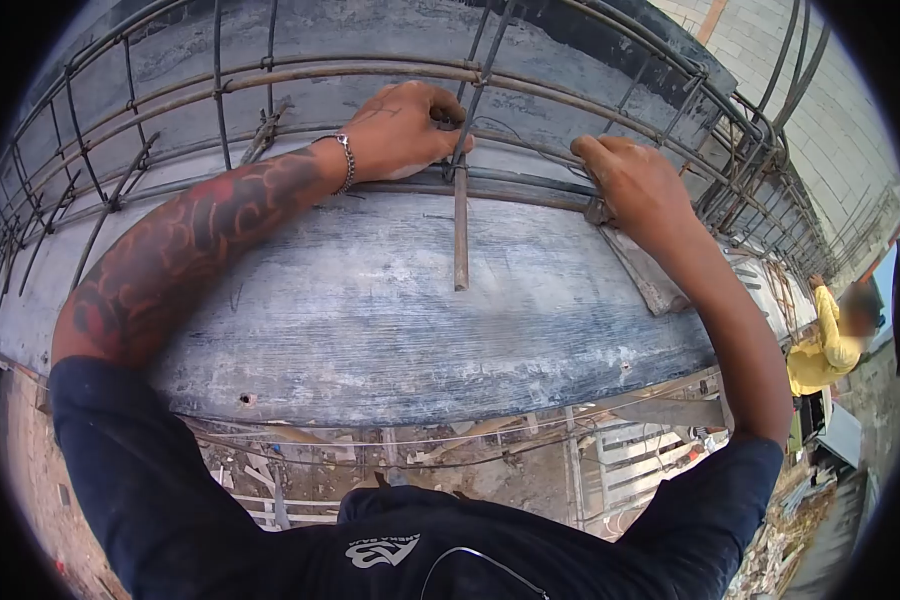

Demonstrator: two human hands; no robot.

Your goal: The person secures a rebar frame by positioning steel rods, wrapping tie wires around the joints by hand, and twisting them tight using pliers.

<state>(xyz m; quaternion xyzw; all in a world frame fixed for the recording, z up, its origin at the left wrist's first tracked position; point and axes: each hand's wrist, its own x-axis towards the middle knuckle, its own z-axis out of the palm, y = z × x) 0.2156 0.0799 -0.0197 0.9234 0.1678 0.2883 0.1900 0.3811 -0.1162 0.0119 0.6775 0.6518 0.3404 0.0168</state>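
Note:
My left hand (405,130) is at the rebar cage, its thumb and fingers closed around an upright stirrup bar (473,85) near a crossing with the long bars. Below that crossing a short rebar end (461,240) sticks out over the grey board (400,300). To the right, my right hand (625,180) is closed in a pinch beside the lower long bars. A thin dark wire (510,135) curves between the two hands; what the right fingertips hold is too small to make out. Under the right hand a greyish cloth or bag (645,270) lies on the board.
More stirrups and long bars (75,120) run off to both sides. Behind stands a pale block wall (770,90). At the right edge a person in a yellow top (820,350) reaches toward the bars. Far below the board's edge lie ground debris and white slatted pallets (640,460).

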